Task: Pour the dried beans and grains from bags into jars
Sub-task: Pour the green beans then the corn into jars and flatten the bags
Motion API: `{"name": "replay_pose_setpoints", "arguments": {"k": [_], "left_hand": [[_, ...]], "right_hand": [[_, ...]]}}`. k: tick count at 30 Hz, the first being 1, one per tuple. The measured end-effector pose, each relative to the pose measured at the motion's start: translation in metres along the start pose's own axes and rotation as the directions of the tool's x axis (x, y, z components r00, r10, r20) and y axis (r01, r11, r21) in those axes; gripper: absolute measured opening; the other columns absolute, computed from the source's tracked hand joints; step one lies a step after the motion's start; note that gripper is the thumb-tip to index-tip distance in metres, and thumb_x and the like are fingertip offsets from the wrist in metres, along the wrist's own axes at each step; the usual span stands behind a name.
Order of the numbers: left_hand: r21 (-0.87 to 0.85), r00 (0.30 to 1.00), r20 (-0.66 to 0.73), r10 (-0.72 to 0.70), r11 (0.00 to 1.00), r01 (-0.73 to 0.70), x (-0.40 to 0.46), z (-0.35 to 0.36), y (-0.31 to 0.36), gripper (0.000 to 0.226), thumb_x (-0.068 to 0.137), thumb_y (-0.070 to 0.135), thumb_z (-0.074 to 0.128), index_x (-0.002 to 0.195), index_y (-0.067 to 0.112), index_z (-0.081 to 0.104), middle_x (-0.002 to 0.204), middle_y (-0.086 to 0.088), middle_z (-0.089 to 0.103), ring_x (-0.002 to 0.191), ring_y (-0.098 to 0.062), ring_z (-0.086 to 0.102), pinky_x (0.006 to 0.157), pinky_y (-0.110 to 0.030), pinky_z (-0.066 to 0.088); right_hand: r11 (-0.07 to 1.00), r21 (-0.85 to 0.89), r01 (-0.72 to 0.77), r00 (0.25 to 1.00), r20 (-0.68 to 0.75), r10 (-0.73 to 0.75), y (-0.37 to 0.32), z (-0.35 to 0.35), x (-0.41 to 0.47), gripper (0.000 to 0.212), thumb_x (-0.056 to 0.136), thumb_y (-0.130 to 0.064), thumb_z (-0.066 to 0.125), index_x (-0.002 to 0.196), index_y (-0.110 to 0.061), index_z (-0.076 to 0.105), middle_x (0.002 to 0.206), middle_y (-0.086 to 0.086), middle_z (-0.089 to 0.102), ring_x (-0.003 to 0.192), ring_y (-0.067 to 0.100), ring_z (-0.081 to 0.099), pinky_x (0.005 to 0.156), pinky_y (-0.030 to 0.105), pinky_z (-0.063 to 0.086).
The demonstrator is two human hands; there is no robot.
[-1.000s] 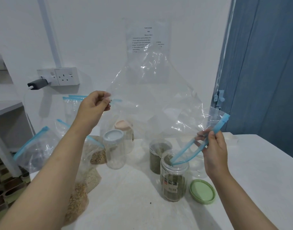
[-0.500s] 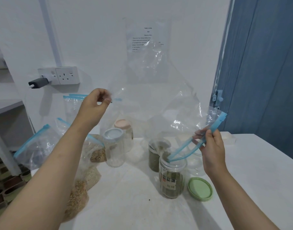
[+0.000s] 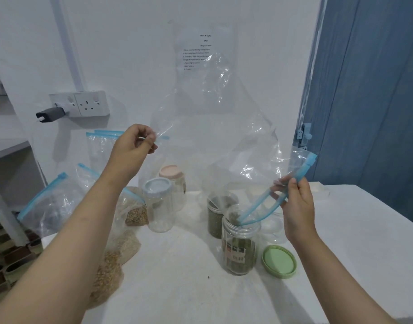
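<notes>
Both hands hold the clear bag (image 3: 215, 141) upturned, left hand (image 3: 133, 148) pinching its corner, right hand (image 3: 294, 197) gripping the blue zip, mouth seemingly inside the open jar (image 3: 239, 246) on the bench (image 3: 341, 230).

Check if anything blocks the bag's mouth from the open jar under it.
Nothing visible does. The clear bag is held up by the left hand and right hand, and a corner of its blue zip mouth dips into the lidless front jar. The green lid lies beside it.
</notes>
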State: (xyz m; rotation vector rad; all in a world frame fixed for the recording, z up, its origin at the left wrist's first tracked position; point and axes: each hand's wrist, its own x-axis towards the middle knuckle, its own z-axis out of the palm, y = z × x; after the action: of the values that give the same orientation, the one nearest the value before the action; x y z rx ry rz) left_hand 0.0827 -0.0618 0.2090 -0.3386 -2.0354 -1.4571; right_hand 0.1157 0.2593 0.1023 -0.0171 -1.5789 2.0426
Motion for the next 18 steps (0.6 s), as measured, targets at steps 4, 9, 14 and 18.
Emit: {"name": "replay_pose_setpoints", "arguments": {"k": [4, 9, 14, 18], "left_hand": [[-0.12, 0.998, 0.024, -0.052, 0.991, 0.055, -0.005, 0.004, -0.003, 0.012, 0.101, 0.019, 0.053, 0.091, 0.026, 0.052, 0.092, 0.005, 0.057, 0.088, -0.008, 0.061, 0.086, -0.033, 0.056], [-0.291, 0.993, 0.006, -0.12, 0.949, 0.117, -0.014, 0.011, -0.012, 0.017, 0.099, 0.019, 0.056, 0.101, 0.033, 0.047, 0.114, 0.008, 0.046, 0.115, -0.022, 0.058, 0.097, -0.045, 0.053], [-0.542, 0.976, 0.019, -0.219, 0.818, 0.194, -0.032, 0.027, -0.027, 0.073, 0.087, 0.031, 0.072, 0.135, 0.045, 0.019, 0.135, -0.002, 0.053, 0.116, -0.024, 0.064, 0.094, -0.042, 0.053], [-0.593, 0.923, 0.183, -0.338, 0.711, 0.378, -0.051, 0.054, -0.047, 0.117, 0.054, 0.053, 0.091, 0.142, 0.045, 0.014, 0.135, -0.003, 0.058, 0.119, -0.027, 0.062, 0.096, -0.04, 0.051]], "right_hand": [[1.0, 0.005, -0.002, 1.0, 0.017, 0.002, 0.0, 0.001, 0.002, 0.027, 0.108, -0.018, 0.034, 0.094, -0.019, 0.057, 0.092, -0.001, 0.065, 0.083, 0.009, 0.065, 0.089, 0.034, 0.056], [0.997, 0.078, -0.028, 0.999, 0.032, 0.025, 0.005, 0.002, 0.002, 0.028, 0.109, -0.017, 0.034, 0.094, -0.017, 0.058, 0.091, 0.0, 0.065, 0.087, 0.014, 0.065, 0.09, 0.036, 0.055], [0.991, 0.129, -0.028, 0.999, 0.048, 0.022, 0.007, 0.004, 0.003, 0.027, 0.109, -0.017, 0.034, 0.097, -0.016, 0.058, 0.096, 0.007, 0.064, 0.093, 0.019, 0.064, 0.091, 0.036, 0.055], [0.989, 0.144, -0.032, 0.998, 0.057, 0.024, 0.007, 0.006, 0.004, 0.027, 0.108, -0.017, 0.033, 0.097, -0.016, 0.058, 0.092, 0.004, 0.065, 0.091, 0.016, 0.064, 0.091, 0.037, 0.055]]}}
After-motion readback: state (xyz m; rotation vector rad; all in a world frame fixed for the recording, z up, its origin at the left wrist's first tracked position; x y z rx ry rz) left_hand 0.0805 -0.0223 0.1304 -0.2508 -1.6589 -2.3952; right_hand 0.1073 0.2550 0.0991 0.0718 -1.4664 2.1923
